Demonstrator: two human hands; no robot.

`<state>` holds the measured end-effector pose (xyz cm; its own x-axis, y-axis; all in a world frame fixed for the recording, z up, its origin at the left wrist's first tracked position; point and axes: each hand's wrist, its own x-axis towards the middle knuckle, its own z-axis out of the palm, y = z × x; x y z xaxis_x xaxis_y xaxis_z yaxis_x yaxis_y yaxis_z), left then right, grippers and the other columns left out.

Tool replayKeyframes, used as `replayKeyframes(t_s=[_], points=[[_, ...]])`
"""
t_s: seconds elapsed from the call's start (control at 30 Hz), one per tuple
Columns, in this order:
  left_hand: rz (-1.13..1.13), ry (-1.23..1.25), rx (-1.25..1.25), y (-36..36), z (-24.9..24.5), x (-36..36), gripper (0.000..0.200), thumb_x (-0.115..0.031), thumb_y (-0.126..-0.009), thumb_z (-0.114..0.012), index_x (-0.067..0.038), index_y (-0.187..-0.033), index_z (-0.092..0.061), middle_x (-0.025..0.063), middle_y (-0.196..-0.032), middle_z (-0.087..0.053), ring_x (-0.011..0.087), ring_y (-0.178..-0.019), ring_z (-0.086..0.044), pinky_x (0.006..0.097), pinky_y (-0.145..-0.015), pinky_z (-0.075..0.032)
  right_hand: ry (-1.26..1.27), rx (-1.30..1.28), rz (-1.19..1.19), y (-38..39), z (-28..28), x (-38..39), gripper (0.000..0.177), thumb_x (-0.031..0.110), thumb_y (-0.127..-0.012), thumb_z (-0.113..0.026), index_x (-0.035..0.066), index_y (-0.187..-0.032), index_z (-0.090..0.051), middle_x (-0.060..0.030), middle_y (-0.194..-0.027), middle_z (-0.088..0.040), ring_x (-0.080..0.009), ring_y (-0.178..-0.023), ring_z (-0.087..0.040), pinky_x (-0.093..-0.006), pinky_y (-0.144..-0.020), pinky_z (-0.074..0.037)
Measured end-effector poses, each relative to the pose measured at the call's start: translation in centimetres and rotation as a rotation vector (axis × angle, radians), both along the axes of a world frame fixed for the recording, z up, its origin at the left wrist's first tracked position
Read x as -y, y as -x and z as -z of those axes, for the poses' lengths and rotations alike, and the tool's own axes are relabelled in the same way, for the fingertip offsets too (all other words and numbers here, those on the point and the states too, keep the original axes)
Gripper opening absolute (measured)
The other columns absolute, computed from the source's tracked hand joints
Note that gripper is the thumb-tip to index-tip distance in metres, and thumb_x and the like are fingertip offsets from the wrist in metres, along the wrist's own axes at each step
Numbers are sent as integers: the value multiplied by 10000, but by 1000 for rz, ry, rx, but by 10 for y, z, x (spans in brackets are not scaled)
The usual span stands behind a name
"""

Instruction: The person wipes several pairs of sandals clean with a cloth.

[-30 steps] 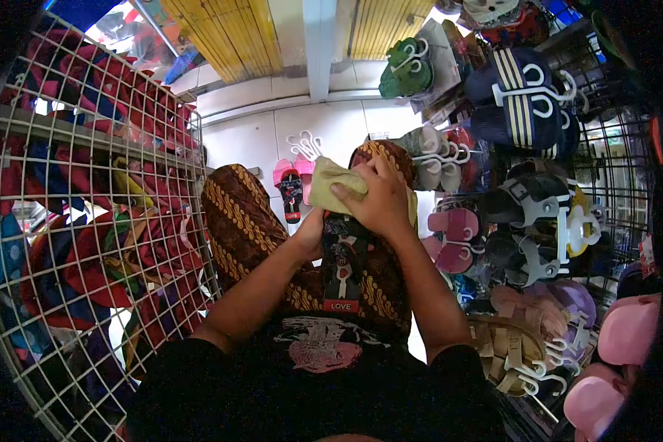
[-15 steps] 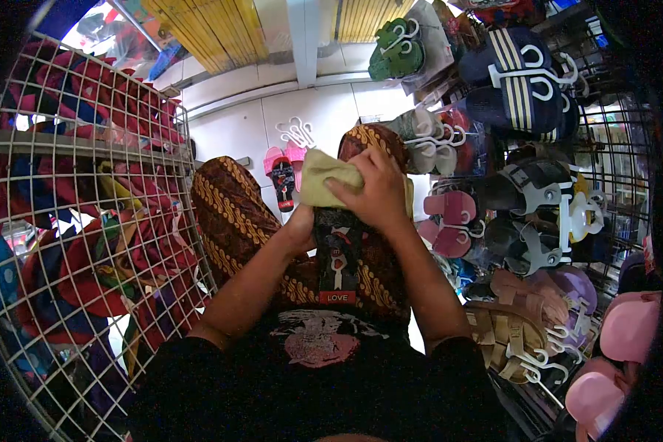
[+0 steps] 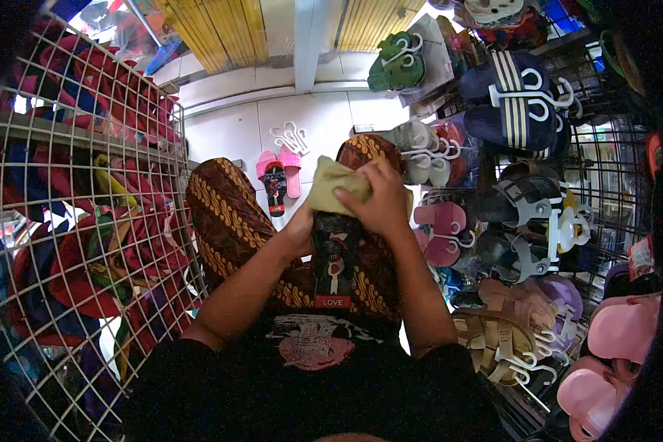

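Note:
A black slipper (image 3: 334,258) with a red label reading LOVE lies lengthwise over my lap, its far end under a cloth. At its left edge, my left hand (image 3: 300,230) grips it, the fingers mostly hidden beneath. My right hand (image 3: 381,197) is closed on a yellow-green cloth (image 3: 330,184), bunched and pressed against the slipper's far end. Beyond my knees, on the white floor, lie pink slippers (image 3: 292,180) and another black slipper (image 3: 275,188) with a red label. White hangers (image 3: 291,140) lie just behind them.
To the left stands a wire grid rack (image 3: 88,214) with colourful fabric goods behind it. Along the right hang many sandals, including navy striped slides (image 3: 512,99), green clogs (image 3: 398,62), pink slides (image 3: 443,232) and tan sandals (image 3: 493,342). A glass door frame (image 3: 307,44) is ahead.
My right hand and the cloth have shifted slightly right and down over the slipper's far end. My left hand keeps its place at the slipper's edge. The view has tilted a little.

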<state>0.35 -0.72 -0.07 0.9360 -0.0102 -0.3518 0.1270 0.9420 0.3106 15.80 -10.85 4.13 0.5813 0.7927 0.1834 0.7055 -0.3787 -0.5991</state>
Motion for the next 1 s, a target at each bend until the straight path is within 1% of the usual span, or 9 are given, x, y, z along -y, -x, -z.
replayKeyframes(t_s=[0.03,0.17,0.23,0.33,0.43,0.53,0.63,0.73,1.0], points=[[18,-91,-63,0,-9,-1,667,-569,-1025,-249,-44,-1399,-421,216,-1173,-644,354,-958,-692,467,-894,-570,8,-13,11,1,0,1,488,437,-759,-784,8,-906,-606,-145,-938,-552,-348,-846,-599,-441,-729,-487],[-72,537,103,-1,13,1,780,-665,-986,-226,-26,-1335,-506,235,-1150,-659,376,-966,-687,475,-893,-552,22,60,3,4,-2,5,497,450,-778,-770,2,-919,-606,-156,-952,-551,-353,-909,-594,-439,-772,-478],[-69,556,84,-1,14,1,837,-712,-959,-228,-15,-1298,-546,241,-1138,-666,385,-970,-684,485,-885,-547,63,15,48,6,-5,4,514,466,-787,-763,-4,-919,-601,-164,-956,-545,-362,-910,-582,-441,-785,-469],[70,213,-95,1,9,-2,898,-769,-917,-258,-10,-1283,-566,242,-1135,-670,377,-972,-685,488,-876,-548,53,23,258,7,3,2,490,448,-823,-734,-13,-916,-597,-168,-950,-543,-370,-894,-572,-453,-778,-461],[-36,336,-57,0,7,-2,882,-759,-921,-277,-11,-1289,-563,240,-1122,-674,367,-966,-688,483,-878,-553,17,137,30,14,-7,6,481,437,-839,-721,-21,-906,-594,-175,-939,-541,-376,-889,-566,-447,-780,-460],[70,327,-23,3,5,-6,849,-722,-947,-272,-2,-1305,-545,231,-1111,-678,365,-959,-689,477,-882,-556,119,-56,298,5,1,0,490,439,-812,-745,-16,-901,-588,-162,-932,-532,-368,-885,-564,-436,-776,-462],[-19,151,-126,2,-2,-4,841,-704,-959,-268,8,-1324,-524,220,-1103,-680,354,-949,-692,474,-882,-559,36,133,84,10,0,3,490,433,-791,-762,-11,-896,-584,-154,-926,-525,-363,-881,-566,-427,-772,-463],[-38,188,-171,-2,-17,-5,837,-701,-961,-265,1,-1345,-507,200,-1124,-677,339,-956,-693,465,-880,-560,54,-56,170,5,2,2,479,424,-788,-763,-3,-913,-586,-148,-945,-526,-357,-899,-565,-431,-773,-465],[-93,219,-123,-5,-6,-5,683,-595,-1010,-288,-49,-1345,-524,140,-1120,-683,268,-951,-688,424,-851,-564,-36,1,172,6,5,1,487,450,-775,-761,7,-903,-606,-161,-979,-526,-368,-920,-563,-461,-806,-462]])
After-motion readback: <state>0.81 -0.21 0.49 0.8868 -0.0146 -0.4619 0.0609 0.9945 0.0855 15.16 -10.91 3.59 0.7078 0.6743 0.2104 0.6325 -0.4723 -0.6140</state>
